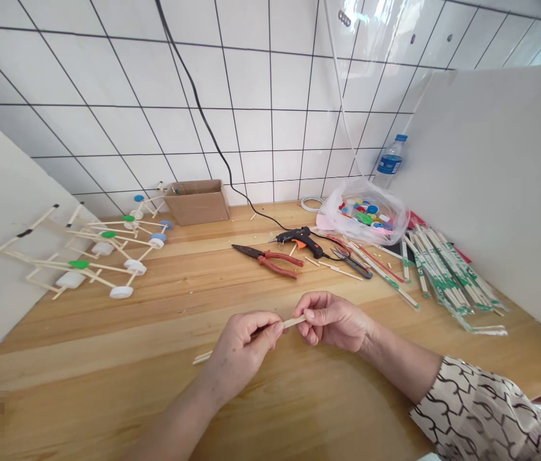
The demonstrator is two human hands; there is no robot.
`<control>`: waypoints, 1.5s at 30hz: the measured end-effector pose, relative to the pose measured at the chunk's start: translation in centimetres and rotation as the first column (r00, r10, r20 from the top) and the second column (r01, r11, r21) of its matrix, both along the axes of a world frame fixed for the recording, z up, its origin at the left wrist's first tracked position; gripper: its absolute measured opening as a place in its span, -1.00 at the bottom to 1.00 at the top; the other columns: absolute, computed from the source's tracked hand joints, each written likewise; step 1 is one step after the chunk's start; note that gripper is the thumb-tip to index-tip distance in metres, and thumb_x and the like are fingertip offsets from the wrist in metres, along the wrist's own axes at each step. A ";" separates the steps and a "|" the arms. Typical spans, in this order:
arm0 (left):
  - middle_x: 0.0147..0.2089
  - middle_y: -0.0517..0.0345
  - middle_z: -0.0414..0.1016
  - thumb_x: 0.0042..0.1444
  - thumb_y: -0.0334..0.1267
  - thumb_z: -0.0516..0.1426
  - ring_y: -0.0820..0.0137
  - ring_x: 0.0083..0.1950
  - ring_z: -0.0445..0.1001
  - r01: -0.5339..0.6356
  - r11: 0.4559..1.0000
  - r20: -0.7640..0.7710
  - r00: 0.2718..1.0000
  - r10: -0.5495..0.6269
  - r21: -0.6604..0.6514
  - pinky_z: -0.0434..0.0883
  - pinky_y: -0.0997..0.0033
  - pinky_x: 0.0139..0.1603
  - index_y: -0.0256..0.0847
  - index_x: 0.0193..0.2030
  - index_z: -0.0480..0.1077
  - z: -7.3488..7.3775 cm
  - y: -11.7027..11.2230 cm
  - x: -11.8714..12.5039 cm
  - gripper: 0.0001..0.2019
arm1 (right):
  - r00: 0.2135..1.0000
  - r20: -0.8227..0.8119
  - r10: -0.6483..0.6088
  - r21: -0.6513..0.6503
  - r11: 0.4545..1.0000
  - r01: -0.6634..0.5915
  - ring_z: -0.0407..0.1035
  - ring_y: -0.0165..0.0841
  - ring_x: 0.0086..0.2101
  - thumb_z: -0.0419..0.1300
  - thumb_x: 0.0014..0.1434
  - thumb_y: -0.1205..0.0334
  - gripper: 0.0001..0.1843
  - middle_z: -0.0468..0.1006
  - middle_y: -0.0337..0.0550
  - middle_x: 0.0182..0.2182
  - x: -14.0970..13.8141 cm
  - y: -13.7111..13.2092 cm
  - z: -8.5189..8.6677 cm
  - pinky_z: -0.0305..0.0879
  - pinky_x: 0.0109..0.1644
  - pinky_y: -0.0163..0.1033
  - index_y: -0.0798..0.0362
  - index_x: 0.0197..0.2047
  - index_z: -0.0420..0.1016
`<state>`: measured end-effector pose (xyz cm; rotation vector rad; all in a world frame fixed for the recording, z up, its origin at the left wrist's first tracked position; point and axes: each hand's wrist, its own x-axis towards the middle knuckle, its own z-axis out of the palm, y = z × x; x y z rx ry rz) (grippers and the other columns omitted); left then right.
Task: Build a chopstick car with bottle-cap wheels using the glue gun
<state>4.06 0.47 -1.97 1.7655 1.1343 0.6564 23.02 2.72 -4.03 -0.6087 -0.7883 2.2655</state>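
Note:
Both my hands hold one thin wooden stick point(293, 322) just above the wooden table point(164, 333). My left hand point(244, 349) is closed around its left part, and the stick's far end pokes out past the wrist at lower left. My right hand point(330, 319) pinches the right end between thumb and fingers. The two hands are a few centimetres apart.
Red-handled pliers point(270, 257), a black glue gun point(299, 239) on a cord, scissors point(353, 261), wrapped chopsticks point(447, 275), a bag of bottle caps point(365, 212), a water bottle point(390, 161), a cardboard box point(198, 202). Stick-and-cap models point(107, 256) lie at left. White boards flank both sides.

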 end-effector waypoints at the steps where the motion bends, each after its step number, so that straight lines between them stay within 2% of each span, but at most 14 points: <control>1: -0.60 0.30 0.10 0.12 -0.20 -0.05 0.53 -0.54 0.08 0.004 1.000 0.004 1.000 -0.004 -0.006 0.04 0.54 -0.52 -0.24 -0.60 0.17 0.0 0.0 0.0 -0.70 | 1.000 0.001 -0.001 0.002 1.000 0.001 0.42 -0.50 -0.61 0.34 -0.09 0.32 -0.84 0.55 -0.16 -0.60 0.0 0.0 0.0 0.29 -0.54 -0.48 0.21 -0.39 0.53; 13: -0.61 0.31 0.09 0.13 -0.21 -0.04 0.53 -0.54 0.08 -0.031 0.999 0.010 0.999 0.031 0.018 0.05 0.55 -0.53 -0.24 -0.60 0.18 0.1 -0.1 0.0 -0.70 | 1.000 -0.027 -0.010 0.020 1.000 0.011 0.42 -0.50 -0.57 0.30 -0.01 0.27 -0.82 0.54 -0.16 -0.57 0.0 -0.1 0.2 0.31 -0.49 -0.45 0.22 -0.34 0.52; 28: -0.63 0.31 0.07 0.10 -0.21 -0.04 0.53 -0.57 0.03 -0.031 0.999 0.002 1.000 0.031 0.015 0.01 0.53 -0.56 -0.23 -0.62 0.16 0.3 -0.1 0.4 -0.70 | 0.999 0.037 -0.024 0.021 1.000 0.023 0.39 -0.52 -0.63 0.37 -0.12 0.26 -0.79 0.53 -0.20 -0.62 -0.1 -0.1 -0.2 0.25 -0.55 -0.47 0.19 -0.41 0.50; 39: -0.63 0.31 0.07 0.11 -0.21 -0.05 0.53 -0.58 0.03 -0.063 0.998 -0.014 0.998 0.063 0.025 0.01 0.54 -0.57 -0.24 -0.61 0.19 0.3 -0.1 0.4 -0.71 | 0.999 0.024 -0.048 0.015 0.999 0.047 0.38 -0.51 -0.58 0.32 -0.05 0.26 -0.81 0.51 -0.19 -0.59 -0.2 -0.1 0.1 0.26 -0.49 -0.44 0.19 -0.38 0.49; 45: -0.63 0.31 0.07 0.11 -0.21 -0.05 0.53 -0.57 0.04 -0.052 0.998 -0.011 0.999 0.053 0.042 0.01 0.54 -0.56 -0.24 -0.62 0.17 0.3 -0.1 0.4 -0.70 | 0.998 0.047 -0.047 0.029 0.999 0.046 0.36 -0.53 -0.61 0.35 -0.08 0.26 -0.80 0.50 -0.22 -0.62 -0.3 -0.1 0.0 0.24 -0.51 -0.45 0.19 -0.40 0.48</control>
